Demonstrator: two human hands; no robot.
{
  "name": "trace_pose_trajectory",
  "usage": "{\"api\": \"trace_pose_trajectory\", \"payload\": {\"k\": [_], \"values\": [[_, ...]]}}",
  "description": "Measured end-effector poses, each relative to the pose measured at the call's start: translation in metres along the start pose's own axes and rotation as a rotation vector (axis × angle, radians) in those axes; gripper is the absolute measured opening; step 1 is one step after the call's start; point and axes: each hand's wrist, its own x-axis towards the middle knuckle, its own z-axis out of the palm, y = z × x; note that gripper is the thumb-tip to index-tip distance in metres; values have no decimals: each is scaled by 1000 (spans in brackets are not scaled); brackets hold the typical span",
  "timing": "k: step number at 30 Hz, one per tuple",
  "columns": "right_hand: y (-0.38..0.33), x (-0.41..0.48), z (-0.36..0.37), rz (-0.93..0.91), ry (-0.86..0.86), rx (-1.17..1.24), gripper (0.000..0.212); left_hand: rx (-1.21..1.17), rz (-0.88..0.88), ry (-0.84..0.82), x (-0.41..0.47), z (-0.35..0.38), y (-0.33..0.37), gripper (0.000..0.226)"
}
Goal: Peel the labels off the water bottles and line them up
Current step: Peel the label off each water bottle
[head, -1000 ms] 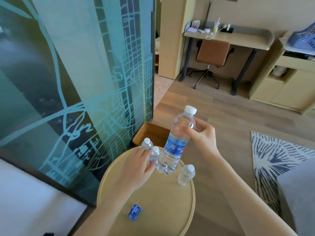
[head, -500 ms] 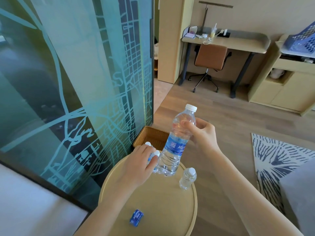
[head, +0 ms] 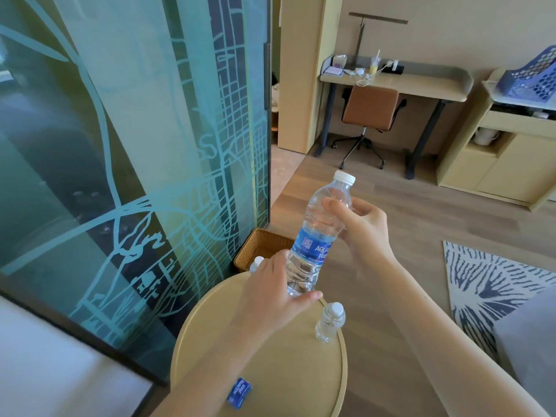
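A round, pale yellow side table with a raised rim [head: 341, 371] carries the things. Near its right edge a small clear plastic bottle with a white cap and no label [head: 329, 322] stands upright. Close to the near-left edge lies a crumpled blue label with white lettering [head: 239, 392], well apart from that bottle. At the far-left edge a white bottle cap [head: 257, 261] shows, the bottle beneath it mostly hidden. The table's middle is bare.
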Motion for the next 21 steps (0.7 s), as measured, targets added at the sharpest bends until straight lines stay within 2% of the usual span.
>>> {"api": "trace_pose_trajectory", "payload": {"k": [4, 7, 9, 12, 14, 18, 21], "values": [[-3, 0, 1, 5, 1, -35, 25, -93, -64, 15, 2, 0, 7, 70], [-8, 1, -1, 20, -41, -75, 31, -223, -113, -12, 0, -6, 11, 58], [-10, 3, -5, 34, -89, -74, 35, -390, -170, -37, -3, -11, 14, 53], [-12, 3, -11, 44, -174, -52, 35, -726, -233, -136, -5, -17, 15, 50], [-11, 4, -15, 35, -217, -39, 32, -869, -237, -210, -5, -25, 16, 45], [-6, 4, -17, 85, -281, 38, 53, -985, -221, -319, -8, -34, 16, 39], [-2, 3, -17, 149, -408, 109, 61, -1094, -194, -447, -14, -35, 15, 47]]}}
